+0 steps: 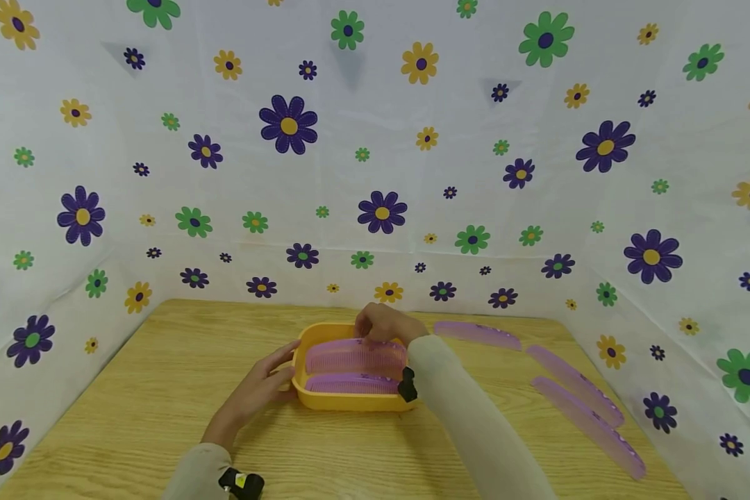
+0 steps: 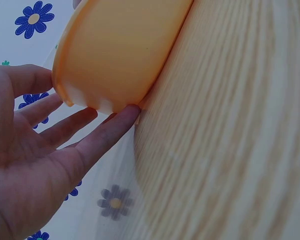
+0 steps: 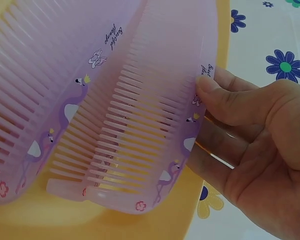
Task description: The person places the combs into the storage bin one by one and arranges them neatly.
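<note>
My right hand (image 1: 384, 325) pinches a translucent purple comb (image 3: 165, 105) by its spine, thumb on the printed face and fingers behind. This comb is at the back of a yellow plastic basket (image 1: 356, 403), teeth toward me. In the right wrist view, another comb lies partly under it, and a further comb (image 3: 20, 75) with flamingo prints is at the left. My left hand (image 1: 259, 389) touches the basket's left end. Its fingers (image 2: 110, 127) are extended against the basket's wall and rim in the left wrist view.
Three more purple combs lie on the wooden table (image 1: 162, 389) to the right: one comb (image 1: 478, 335) behind my right wrist, a second comb (image 1: 578, 384) and a third comb (image 1: 590, 425) side by side. A flower-printed white sheet (image 1: 362, 180) encloses the back and sides.
</note>
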Action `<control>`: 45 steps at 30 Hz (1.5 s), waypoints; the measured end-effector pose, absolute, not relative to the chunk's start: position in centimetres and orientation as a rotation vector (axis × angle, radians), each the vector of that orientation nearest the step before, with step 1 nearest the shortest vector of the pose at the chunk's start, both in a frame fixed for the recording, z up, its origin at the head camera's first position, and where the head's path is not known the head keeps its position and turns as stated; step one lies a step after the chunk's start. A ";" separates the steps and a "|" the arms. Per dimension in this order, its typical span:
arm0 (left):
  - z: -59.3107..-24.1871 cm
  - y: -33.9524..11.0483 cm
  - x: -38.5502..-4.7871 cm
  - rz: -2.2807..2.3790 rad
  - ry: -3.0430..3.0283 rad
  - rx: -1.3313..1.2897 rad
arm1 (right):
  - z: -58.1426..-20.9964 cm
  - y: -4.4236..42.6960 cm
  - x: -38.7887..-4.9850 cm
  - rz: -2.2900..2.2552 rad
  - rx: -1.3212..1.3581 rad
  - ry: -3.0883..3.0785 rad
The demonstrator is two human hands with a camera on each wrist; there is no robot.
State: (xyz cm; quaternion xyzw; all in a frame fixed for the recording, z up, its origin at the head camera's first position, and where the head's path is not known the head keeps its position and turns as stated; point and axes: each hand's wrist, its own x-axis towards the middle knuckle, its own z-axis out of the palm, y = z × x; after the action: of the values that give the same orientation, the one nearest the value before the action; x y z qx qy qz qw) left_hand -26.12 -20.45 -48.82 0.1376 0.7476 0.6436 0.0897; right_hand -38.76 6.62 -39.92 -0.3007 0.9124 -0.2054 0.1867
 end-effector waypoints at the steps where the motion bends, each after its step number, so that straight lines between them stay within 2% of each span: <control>1: -48.8 -20.4 -26.1 1.915 2.224 0.407 | -39.9 6.6 -38.8 -0.583 -0.842 2.563; 13: -48.6 -20.1 -26.0 1.875 2.295 0.333 | -39.9 6.5 -38.7 -0.580 -0.771 2.539; 30: -48.6 -20.1 -25.9 1.867 2.288 0.390 | -40.3 7.2 -38.5 -0.565 -0.573 2.496; 45: -48.9 -20.1 -26.1 1.881 2.270 0.362 | -40.1 7.1 -38.1 -0.484 -0.574 2.470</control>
State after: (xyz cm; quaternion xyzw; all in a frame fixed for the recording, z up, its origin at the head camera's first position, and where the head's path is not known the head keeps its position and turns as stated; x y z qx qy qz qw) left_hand -26.09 -20.08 -48.92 0.1215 0.7614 0.6310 0.0853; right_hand -38.11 7.09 -40.11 -0.2135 0.9195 -0.1803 0.2764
